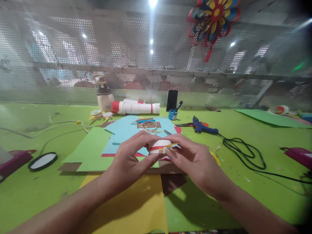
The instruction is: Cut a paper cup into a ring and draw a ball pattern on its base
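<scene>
Both hands hold a short white paper cup piece with a red band (156, 147) above the middle of the table. My left hand (131, 156) grips its left side, thumb below and fingers over the top. On the other side, my right hand (196, 159) has its thumb and fingers closed at the cup piece's right edge. There a yellow pointed paper strip (172, 145) sticks out between the fingertips. Beneath the hands lie light blue paper (122, 130), green paper (92, 152) and yellow paper (126, 204).
Right of the paper stack lies a blue glue gun (203, 125) with a looping black cable (241, 156). A white cup roll (138, 107), a bottle (104, 97), a phone (172, 100) and a blue jar (173, 114) stand behind. A black-rimmed disc (44, 161) lies left.
</scene>
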### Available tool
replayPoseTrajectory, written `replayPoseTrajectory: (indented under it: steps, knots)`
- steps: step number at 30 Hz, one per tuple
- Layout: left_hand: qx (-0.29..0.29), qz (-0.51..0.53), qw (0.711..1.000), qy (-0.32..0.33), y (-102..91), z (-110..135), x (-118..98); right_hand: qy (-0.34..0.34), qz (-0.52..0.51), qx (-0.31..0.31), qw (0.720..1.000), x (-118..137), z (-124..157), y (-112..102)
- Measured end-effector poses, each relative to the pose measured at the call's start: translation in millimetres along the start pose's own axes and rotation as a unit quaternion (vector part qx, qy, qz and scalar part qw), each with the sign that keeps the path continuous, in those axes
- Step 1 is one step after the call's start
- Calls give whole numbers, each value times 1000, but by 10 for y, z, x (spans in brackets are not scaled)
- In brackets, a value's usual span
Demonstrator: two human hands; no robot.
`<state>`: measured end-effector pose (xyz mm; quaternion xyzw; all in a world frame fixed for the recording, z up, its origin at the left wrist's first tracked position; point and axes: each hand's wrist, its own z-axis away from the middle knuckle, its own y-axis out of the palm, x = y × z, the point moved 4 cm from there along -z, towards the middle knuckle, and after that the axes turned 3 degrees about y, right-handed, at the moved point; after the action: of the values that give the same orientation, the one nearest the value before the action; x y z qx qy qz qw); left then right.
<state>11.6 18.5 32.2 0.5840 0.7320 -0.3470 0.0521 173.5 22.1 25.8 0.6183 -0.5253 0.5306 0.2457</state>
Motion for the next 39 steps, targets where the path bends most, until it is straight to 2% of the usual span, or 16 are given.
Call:
replayPoseTrajectory:
  steps: [6,12,18,24,33,39]
  knots:
    - [-7,-10,1000,-12,-13,-17,11,-7,52,-17,998,36,10,-9]
    - [2,-21,999,-33,-12,2,53,8,74,3,997,71,15,9]
    - [-6,-5,999,-52,-20,-5,46,7,67,9,998,78,5,12]
    - [-8,52,993,-109,-4,-11,51,15,20,21,999,72,-14,2]
    - [7,90,992,-91,14,9,49,16,20,-3,1000,68,-2,-4]
    - [8,112,992,-62,-1,28,56,-19,50,-17,998,57,15,-5]
